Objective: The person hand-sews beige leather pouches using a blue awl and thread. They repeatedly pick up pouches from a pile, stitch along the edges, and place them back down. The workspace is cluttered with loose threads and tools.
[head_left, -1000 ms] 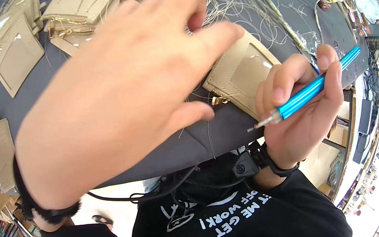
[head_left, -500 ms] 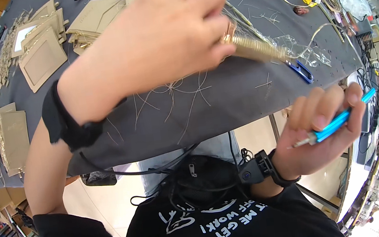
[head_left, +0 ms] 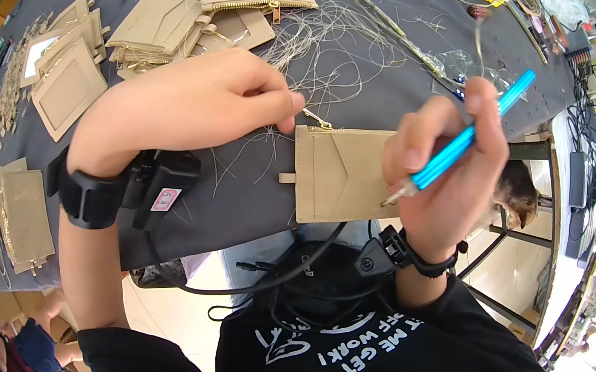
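Half a second on, a beige card holder (head_left: 342,172) lies at the front edge of the grey counter (head_left: 256,215), where bare cloth showed before; the left hand (head_left: 213,99) has drawn leftward, the right hand (head_left: 449,203) inward over the holder's right part. The holder shows a pointed, stitched pocket, a side tab and a gold zip pull (head_left: 319,121). Left fingers bend close to the pull, their grip indeterminable; right fingers grasp a blue tool (head_left: 445,159).
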Motion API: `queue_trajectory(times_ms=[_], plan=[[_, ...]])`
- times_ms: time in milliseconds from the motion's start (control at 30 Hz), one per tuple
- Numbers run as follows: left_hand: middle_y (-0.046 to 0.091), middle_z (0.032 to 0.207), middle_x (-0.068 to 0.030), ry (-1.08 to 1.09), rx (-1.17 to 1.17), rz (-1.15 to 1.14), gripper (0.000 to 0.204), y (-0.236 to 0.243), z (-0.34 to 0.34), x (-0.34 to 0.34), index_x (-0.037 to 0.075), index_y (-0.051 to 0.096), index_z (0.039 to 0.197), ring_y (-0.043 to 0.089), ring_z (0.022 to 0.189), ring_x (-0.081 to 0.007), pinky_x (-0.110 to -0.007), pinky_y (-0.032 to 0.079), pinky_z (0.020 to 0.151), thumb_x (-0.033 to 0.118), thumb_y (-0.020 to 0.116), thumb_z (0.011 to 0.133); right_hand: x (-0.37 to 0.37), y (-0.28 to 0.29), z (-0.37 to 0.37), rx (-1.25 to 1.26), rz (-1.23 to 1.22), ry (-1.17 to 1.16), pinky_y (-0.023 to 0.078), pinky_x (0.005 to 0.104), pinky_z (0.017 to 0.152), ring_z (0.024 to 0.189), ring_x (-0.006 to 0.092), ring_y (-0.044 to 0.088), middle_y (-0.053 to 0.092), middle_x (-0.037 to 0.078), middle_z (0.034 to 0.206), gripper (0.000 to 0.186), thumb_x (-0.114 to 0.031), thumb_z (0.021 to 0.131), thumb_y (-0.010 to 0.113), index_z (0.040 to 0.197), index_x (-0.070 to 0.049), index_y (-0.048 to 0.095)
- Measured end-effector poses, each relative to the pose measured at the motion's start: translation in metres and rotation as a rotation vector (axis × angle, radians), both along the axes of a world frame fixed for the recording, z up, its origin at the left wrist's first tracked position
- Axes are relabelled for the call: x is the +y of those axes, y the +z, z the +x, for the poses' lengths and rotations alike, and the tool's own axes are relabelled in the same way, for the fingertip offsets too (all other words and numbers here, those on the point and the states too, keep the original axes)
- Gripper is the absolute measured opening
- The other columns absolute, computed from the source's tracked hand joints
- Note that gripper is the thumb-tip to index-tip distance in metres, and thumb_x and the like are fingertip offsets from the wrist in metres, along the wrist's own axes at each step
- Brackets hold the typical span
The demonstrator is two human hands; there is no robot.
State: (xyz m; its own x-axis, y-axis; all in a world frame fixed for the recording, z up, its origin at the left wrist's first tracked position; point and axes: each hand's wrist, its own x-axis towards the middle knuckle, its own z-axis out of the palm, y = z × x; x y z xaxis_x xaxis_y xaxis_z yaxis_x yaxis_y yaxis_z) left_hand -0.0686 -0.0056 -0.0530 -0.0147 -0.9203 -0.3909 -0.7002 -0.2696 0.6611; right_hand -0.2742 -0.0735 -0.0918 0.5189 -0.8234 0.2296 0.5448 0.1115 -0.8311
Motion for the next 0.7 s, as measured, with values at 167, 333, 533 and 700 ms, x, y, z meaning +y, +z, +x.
queue_trajectory(times_ms=[167, 333, 533, 700], plan=[[0.052, 0.061, -0.0017, 0.006, 0.188, 0.045, 0.026, -0.004, 0.005, 0.009, -0.004, 0.066, 0.091, 0.046, 0.054, -0.0086, -0.026, 0.037, 0.05, 0.021, 0.062, 0.087, -0.003, -0.002, 0.009, 0.196, 0.095, 0.131, 0.04, 0.0256, 0.039, 0.039, 0.0177, 0.047, 0.054, 0.018, 0.057, 0.022, -0.031, 0.1, 0.034, 0.1, -0.009, 0.033], [0.045, 0.058, 0.0059, 0.042, 0.329, 0.118, 0.015, -0.008, 0.006, 0.008, -0.002, 0.065, 0.093, 0.037, 0.053, -0.0012, -0.02, 0.029, 0.049, 0.011, 0.063, 0.088, -0.001, 0.0, 0.014, 0.256, 0.153, 0.075, 0.033, 0.0262, 0.035, 0.034, 0.0162, 0.038, 0.05, 0.014, 0.053, 0.023, -0.034, 0.102, 0.029, 0.101, -0.012, 0.036], [0.048, 0.059, 0.0072, 0.095, 0.386, 0.158, 0.013, -0.01, 0.008, 0.007, -0.002, 0.067, 0.093, 0.038, 0.054, 0.0017, -0.018, 0.027, 0.048, 0.009, 0.064, 0.087, -0.001, -0.006, 0.012, 0.258, 0.032, 0.09, 0.029, 0.0264, 0.033, 0.031, 0.0149, 0.034, 0.048, 0.011, 0.051, 0.024, -0.034, 0.105, 0.022, 0.102, -0.013, 0.035], [0.049, 0.058, 0.0073, 0.103, 0.394, 0.202, 0.013, -0.008, 0.009, 0.006, -0.003, 0.068, 0.092, 0.037, 0.052, 0.0027, -0.017, 0.026, 0.046, 0.008, 0.065, 0.086, 0.0, -0.007, 0.01, 0.247, 0.03, 0.107, 0.03, 0.0255, 0.034, 0.033, 0.0145, 0.035, 0.049, 0.012, 0.052, 0.024, -0.033, 0.105, 0.02, 0.103, -0.013, 0.033]])
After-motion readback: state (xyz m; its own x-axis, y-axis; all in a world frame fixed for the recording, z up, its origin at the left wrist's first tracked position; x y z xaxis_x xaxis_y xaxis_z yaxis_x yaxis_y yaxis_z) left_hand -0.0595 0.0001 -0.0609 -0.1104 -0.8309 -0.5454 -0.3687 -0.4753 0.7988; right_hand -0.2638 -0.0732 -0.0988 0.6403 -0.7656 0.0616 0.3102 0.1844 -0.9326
